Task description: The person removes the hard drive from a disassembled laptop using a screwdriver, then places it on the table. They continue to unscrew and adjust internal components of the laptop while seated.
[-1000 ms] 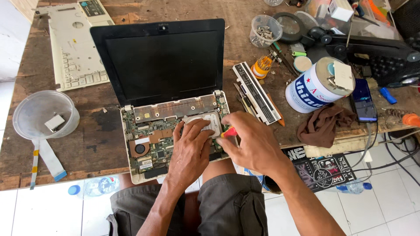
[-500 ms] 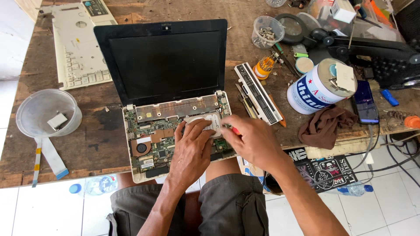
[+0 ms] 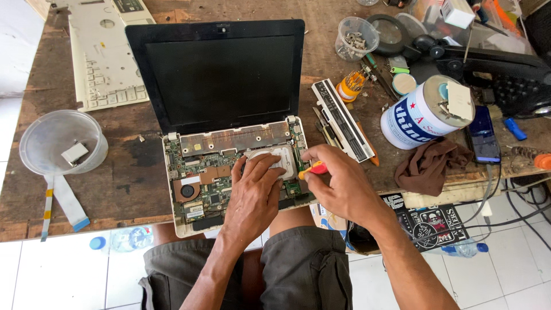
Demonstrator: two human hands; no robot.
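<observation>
at the front edge of the worn wooden desk (image 3: 143, 195) we saw a small laptop (image 3: 229, 120) lying open with its dark screen tilted back and its keyboard cover off, so that the green circuit board (image 3: 204, 183) and a copper heat strip along the hinge were bare. our left hand (image 3: 255, 198) lay flat over the right half of the board, fingers spread and loosely curled, the fingertips pressing on the silver hard drive (image 3: 281, 159) seated in its bay; it gripped nothing, only held the drive down. our right hand (image 3: 338, 186) was closed around a screwdriver with a red and yellow handle (image 3: 314, 169), its tip pointing at the right edge of the drive; the tip itself was too small for us to make out. just right of the laptop lay a long white battery pack (image 3: 342, 119). further right stood a tipped blue and white tin (image 3: 425, 112), with a brown rag (image 3: 433, 166) below it and a dark phone (image 3: 483, 135) beside it. at the left sat a clear plastic bowl (image 3: 63, 140) holding a small part, and behind it the removed white keyboard (image 3: 106, 63). a clear cup of screws (image 3: 356, 37) stood behind the screen.
</observation>
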